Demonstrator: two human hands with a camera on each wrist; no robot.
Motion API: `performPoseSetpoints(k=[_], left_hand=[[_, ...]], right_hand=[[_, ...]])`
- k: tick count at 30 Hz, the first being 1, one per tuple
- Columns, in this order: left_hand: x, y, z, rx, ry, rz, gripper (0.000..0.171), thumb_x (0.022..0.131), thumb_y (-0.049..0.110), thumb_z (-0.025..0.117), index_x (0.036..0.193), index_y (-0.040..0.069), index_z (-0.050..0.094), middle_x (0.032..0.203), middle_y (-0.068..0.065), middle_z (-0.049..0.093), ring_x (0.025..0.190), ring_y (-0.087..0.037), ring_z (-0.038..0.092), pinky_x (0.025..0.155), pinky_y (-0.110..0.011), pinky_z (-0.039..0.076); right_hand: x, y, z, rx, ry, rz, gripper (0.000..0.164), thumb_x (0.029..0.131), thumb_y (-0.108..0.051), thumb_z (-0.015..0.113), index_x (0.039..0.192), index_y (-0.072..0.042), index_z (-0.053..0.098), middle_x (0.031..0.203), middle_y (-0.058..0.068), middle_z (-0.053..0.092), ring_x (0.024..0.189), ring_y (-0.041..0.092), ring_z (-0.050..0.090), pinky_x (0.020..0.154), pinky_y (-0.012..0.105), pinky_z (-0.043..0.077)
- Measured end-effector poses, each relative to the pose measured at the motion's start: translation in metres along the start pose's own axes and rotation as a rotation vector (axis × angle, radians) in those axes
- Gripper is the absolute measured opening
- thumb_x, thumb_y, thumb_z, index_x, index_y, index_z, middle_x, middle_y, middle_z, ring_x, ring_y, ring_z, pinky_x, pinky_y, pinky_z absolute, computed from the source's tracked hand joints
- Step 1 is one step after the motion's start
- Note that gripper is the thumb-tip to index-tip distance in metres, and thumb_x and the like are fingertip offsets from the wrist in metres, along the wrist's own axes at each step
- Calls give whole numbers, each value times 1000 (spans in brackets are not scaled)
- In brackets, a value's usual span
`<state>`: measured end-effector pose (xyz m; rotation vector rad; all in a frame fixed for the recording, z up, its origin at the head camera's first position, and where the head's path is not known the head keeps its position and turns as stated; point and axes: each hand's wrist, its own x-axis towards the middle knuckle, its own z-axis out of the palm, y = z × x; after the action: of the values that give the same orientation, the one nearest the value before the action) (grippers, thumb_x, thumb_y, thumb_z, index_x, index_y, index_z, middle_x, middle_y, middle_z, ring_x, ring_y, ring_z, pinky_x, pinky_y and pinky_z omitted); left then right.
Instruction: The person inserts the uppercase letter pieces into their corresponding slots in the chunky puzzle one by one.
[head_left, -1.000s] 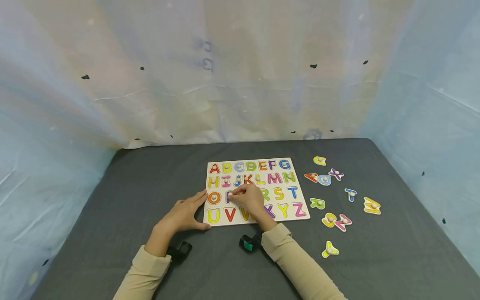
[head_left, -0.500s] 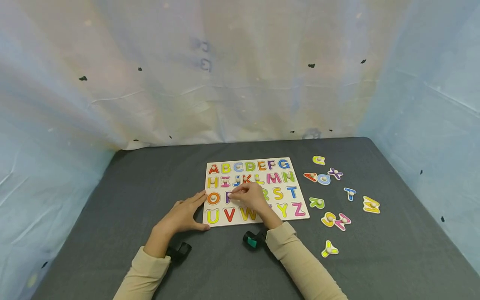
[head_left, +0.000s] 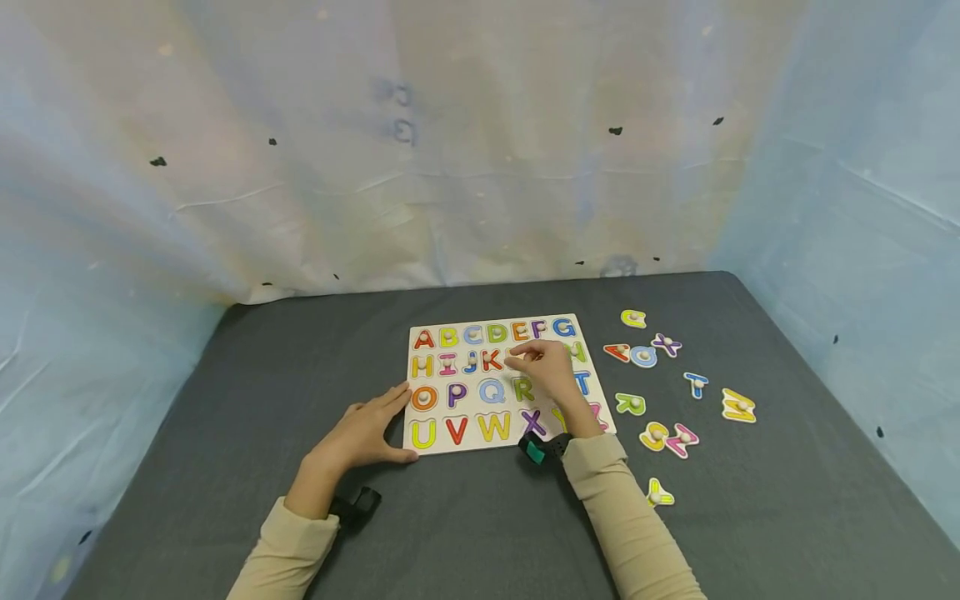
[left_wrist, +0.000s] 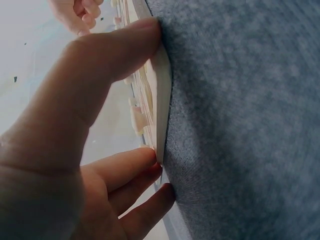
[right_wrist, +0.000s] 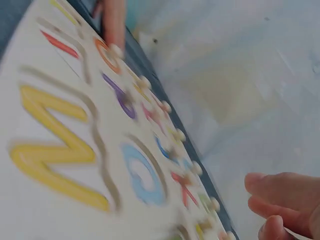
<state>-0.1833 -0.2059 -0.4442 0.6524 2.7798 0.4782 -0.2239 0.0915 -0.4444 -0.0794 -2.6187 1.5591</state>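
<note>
Grey tabletop point(head_left: 465, 533); left fingers point(left_wrist: 125, 167) spread, touching letter board point(head_left: 509, 403); right fingers point(right_wrist: 287, 189) loosely bent, empty, above it.

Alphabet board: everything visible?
The alphabet board is a flat, pale, wood-looking rectangle lying on dark cloth. Colored letters fill four rows, some hidden by the right hand above. Knobbed pieces sit at A to K, O and P; Q and U to W show knobless recesses. The left hand touches its left edge.

Right grip point(head_left: 550, 367) now off purple P point(head_left: 456, 395)
</note>
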Motion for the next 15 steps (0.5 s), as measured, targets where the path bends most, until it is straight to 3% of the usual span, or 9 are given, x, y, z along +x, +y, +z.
performPoseSetpoints(k=[6,15], left_hand=[[1,-1,1,1,1,-1,103,72,47,81,151,6,30,160,-12,29,143,-37,37,106,-62,31],[0,-1,1,-6,-2,-4,102,72,47,81,151,6,30,160,-13,29,143,-37,37,107,-62,31]], right_hand=[[5,12,-24,-21,56,8,23,83,-17,75,98,0,74,64,-4,56,55,8,42,50,20,34],[7,32,-62,9,179,131,28,83,-18,74,103,2,73,61,-8,46,58,9,40,53,22,33]])
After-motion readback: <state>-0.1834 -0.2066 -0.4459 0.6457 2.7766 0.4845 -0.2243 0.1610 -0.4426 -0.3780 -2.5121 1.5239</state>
